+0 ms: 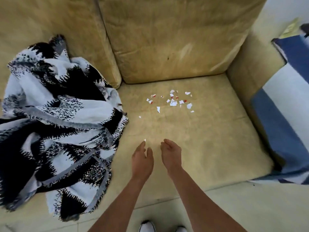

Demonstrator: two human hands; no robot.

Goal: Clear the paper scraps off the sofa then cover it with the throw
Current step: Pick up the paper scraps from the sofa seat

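Observation:
Several small white and red paper scraps lie scattered on the tan sofa seat, near the back cushion. A black, white and grey throw sits crumpled in a heap on the left seat. My left hand hovers over the front of the seat with fingers curled, a small white scrap at its fingertips. My right hand is beside it, cupped and palm turned inward, with nothing visible in it. Both hands are well short of the main scatter.
A blue and white striped cloth drapes over the right armrest. The tan back cushions rise behind the seat. Pale floor tiles and my white shoes show at the bottom.

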